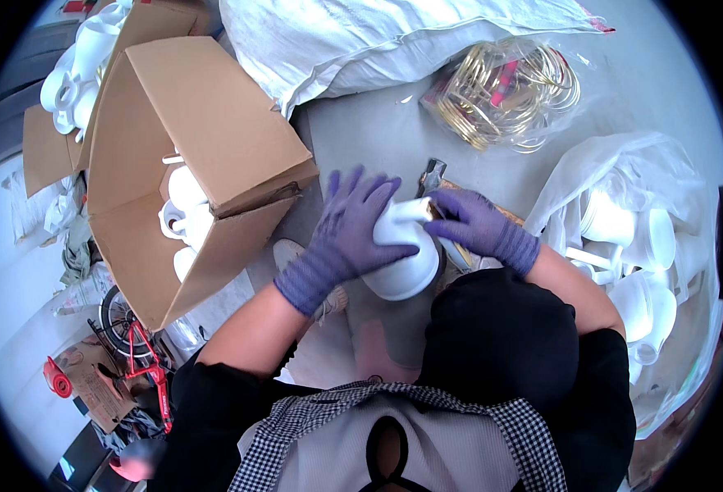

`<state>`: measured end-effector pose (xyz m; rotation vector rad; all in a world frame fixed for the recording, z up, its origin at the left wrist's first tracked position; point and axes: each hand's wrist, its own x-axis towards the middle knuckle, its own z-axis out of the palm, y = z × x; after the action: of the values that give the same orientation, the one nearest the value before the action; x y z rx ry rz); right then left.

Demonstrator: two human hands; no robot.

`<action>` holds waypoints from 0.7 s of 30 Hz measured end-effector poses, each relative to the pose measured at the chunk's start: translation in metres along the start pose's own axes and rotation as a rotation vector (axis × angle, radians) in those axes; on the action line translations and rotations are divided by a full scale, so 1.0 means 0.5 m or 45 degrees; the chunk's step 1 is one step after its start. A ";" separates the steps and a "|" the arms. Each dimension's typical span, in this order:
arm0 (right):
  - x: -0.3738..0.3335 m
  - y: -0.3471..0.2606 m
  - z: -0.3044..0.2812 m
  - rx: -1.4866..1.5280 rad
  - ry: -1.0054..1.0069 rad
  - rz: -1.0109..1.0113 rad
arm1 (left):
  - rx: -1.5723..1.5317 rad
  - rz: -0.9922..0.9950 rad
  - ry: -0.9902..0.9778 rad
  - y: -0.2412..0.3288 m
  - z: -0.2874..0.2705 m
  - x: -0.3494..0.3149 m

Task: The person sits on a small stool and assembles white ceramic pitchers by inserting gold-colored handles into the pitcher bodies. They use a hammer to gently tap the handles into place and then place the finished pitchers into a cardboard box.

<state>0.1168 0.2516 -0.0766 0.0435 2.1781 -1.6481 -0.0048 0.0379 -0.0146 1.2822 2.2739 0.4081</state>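
A white watering-can-like vessel (402, 275) with a rounded body and a short tube at its top is held tilted in front of me. My left hand (346, 225), in a purple knit glove, grips its body from the left, thumb across the front and the other fingers stretched beyond. At the tube's end, my gloved right hand (474, 225) is closed in a pinch. A small golden glint shows at its fingertips; what they hold is mostly hidden. Behind the right hand lies a hammer (433, 174), its wooden handle partly covered.
At left, an open cardboard box (230, 123) holds several white vessels (187, 189). A clear plastic bag (558, 184) with more white pieces stands at right. Farther off lie a bag of golden rings (476, 98) and a white woven sack (337, 49). A red bicycle (160, 381) is lower left.
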 end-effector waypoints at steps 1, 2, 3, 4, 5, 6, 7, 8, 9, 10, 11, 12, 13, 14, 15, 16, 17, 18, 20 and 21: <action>0.001 -0.037 -0.005 -0.058 -0.049 -0.101 | -0.398 -0.124 -0.235 -0.022 0.007 0.016; 0.002 -0.035 0.000 -0.080 -0.032 -0.150 | -0.523 -0.141 -0.293 -0.035 0.028 0.020; 0.006 -0.032 0.003 -0.100 -0.014 -0.199 | -0.650 -0.156 -0.350 -0.038 0.046 0.021; 0.005 -0.032 0.004 -0.111 0.021 -0.205 | -0.693 -0.190 -0.333 -0.033 0.053 0.020; 0.006 -0.034 0.004 -0.122 0.057 -0.213 | -0.735 -0.224 -0.316 -0.026 0.057 0.017; 0.007 -0.034 0.005 -0.131 0.092 -0.221 | -0.776 -0.260 -0.299 -0.020 0.061 0.016; 0.008 -0.032 0.010 -0.169 0.100 -0.194 | -0.770 -0.308 -0.300 -0.016 0.067 0.013; 0.010 -0.030 0.014 -0.207 0.107 -0.167 | -0.762 -0.357 -0.300 -0.013 0.072 0.010; 0.012 -0.026 0.018 -0.244 0.113 -0.143 | -0.754 -0.407 -0.301 -0.009 0.078 0.007; 0.017 -0.014 0.024 -0.228 0.091 -0.134 | -0.706 -0.489 -0.311 -0.003 0.085 0.004; 0.020 -0.009 0.028 -0.286 0.084 -0.163 | -0.657 -0.571 -0.322 0.006 0.094 0.001; 0.023 -0.005 0.032 -0.344 0.078 -0.192 | -0.607 -0.653 -0.332 0.013 0.101 -0.003; 0.025 -0.002 0.037 -0.400 0.074 -0.217 | -0.569 -0.663 -0.300 0.019 0.105 -0.005; 0.033 0.007 0.040 -0.416 0.064 -0.098 | -0.530 -0.671 -0.267 0.025 0.108 -0.007; 0.046 0.021 0.042 -0.432 0.055 0.020 | -0.492 -0.678 -0.235 0.029 0.111 -0.009; 0.053 0.030 0.048 -0.445 0.053 0.137 | -0.532 -0.668 -0.273 0.027 0.106 -0.010; 0.050 0.043 0.052 -0.314 0.055 0.069 | -0.572 -0.653 -0.298 0.019 0.100 -0.002; 0.039 0.063 0.054 -0.183 0.056 0.001 | -0.612 -0.637 -0.324 0.012 0.093 0.004; 0.029 0.086 0.053 0.167 -0.019 -0.054 | -0.682 -0.615 -0.294 -0.019 0.105 0.000; 0.025 0.085 0.046 0.116 -0.121 0.082 | -0.719 -0.607 -0.283 -0.036 0.110 -0.005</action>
<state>0.1234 0.2404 -0.1248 0.0591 2.0103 -1.6775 0.0142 0.0275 -0.0685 0.4626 1.9827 0.6327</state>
